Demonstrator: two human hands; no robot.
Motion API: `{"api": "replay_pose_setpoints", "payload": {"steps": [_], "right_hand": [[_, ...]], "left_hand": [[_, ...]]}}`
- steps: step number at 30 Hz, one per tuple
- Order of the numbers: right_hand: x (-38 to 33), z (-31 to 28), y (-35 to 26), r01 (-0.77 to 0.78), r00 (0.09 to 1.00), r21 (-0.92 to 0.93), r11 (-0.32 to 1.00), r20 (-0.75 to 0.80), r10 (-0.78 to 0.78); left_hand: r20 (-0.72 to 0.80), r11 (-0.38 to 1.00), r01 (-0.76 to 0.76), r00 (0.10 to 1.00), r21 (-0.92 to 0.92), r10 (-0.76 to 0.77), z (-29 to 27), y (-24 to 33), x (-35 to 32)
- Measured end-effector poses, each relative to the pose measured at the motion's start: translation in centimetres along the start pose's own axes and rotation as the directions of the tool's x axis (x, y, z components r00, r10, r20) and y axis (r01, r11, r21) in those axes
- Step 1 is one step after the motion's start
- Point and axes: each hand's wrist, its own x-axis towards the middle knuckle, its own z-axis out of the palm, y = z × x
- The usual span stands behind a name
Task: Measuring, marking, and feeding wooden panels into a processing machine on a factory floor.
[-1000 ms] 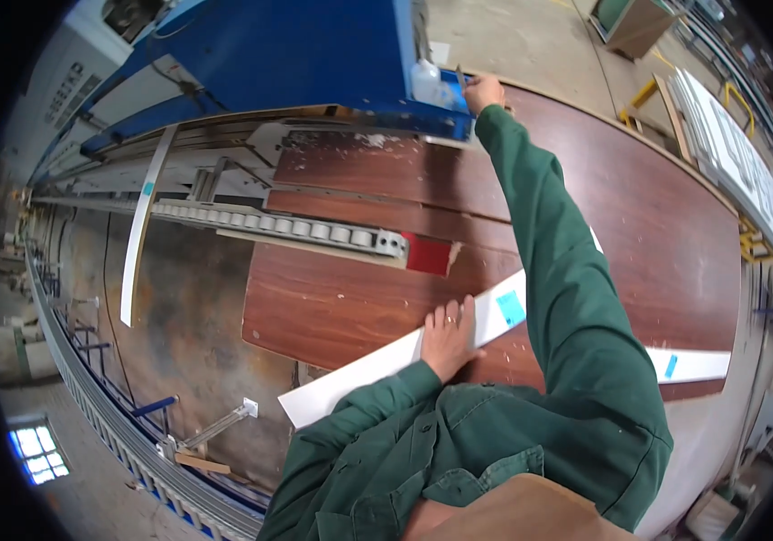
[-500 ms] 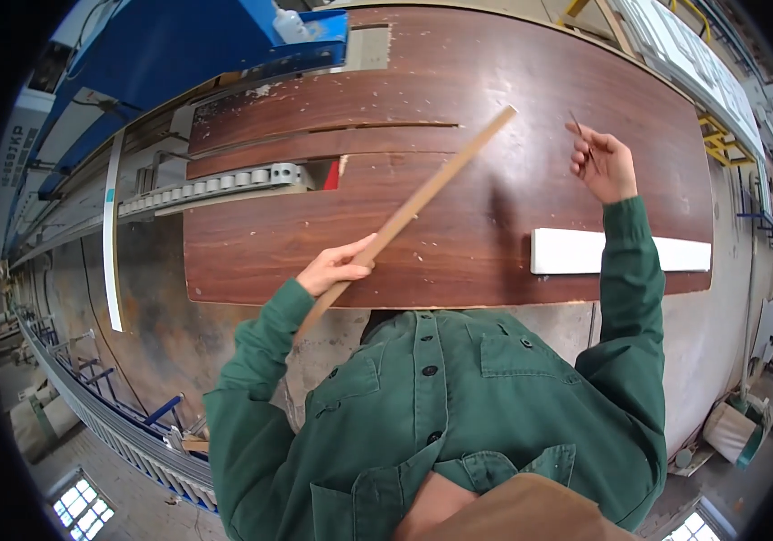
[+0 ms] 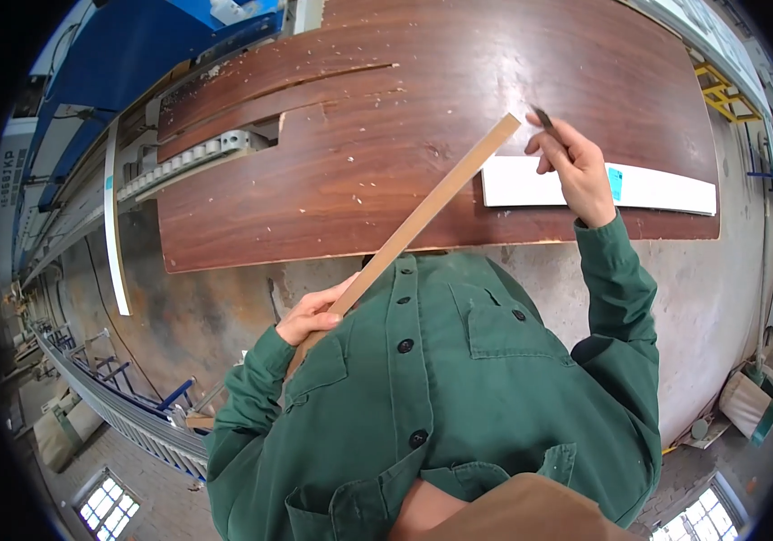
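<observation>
My left hand (image 3: pixel 314 314) is closed round the near part of a long, narrow light-brown wooden strip (image 3: pixel 432 213), close against my jacket. The strip slants away to the right, its far end raised over the brown tabletop (image 3: pixel 359 171). Just right of that end, my right hand (image 3: pixel 576 169) has its fingers bent round a slim dark tool (image 3: pixel 542 119); its exact kind is too small to make out. A small gap shows between this tool and the strip. Beneath my right hand lies a white board (image 3: pixel 666 191) with a turquoise sticker (image 3: pixel 616 184).
A row of pale rollers (image 3: pixel 190 159) runs into a cutout at the table's left. Slots and light chips mark the wood-look top. A blue machine (image 3: pixel 125 50) stands far left, with a white strip (image 3: pixel 113 216) beside the rollers. A yellow frame (image 3: pixel 725 95) stands at far right.
My left hand has drawn the strip back toward my body. My right hand, with its dark tool, has come left beside the strip's far end. The view has shifted too.
</observation>
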Motion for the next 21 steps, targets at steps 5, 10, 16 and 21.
{"api": "replay_pose_setpoints", "payload": {"steps": [5,10,16,21], "right_hand": [[-1.3,-1.5,-0.4,0.159,0.986,-0.289,0.944,0.085,-0.14],[-2.6,-2.6,0.9,0.365,0.931,-0.413,0.835,0.182,-0.317],[-3.4,-3.2,1.6,0.322,0.938,-0.381,0.867,0.25,-0.239],[-3.4,-3.4,1.7,0.317,0.935,-0.329,0.89,0.263,-0.236]], "left_hand": [[-0.056,0.995,0.095,0.994,0.008,-0.095,3.2,-1.1,-0.8],[-0.089,0.998,0.052,0.995,0.023,-0.049,3.9,-3.7,-1.0],[-0.113,0.996,0.086,0.99,0.028,-0.082,5.0,-3.4,-1.0],[-0.101,0.998,0.055,0.993,0.01,-0.054,4.6,-4.5,-1.2]]}}
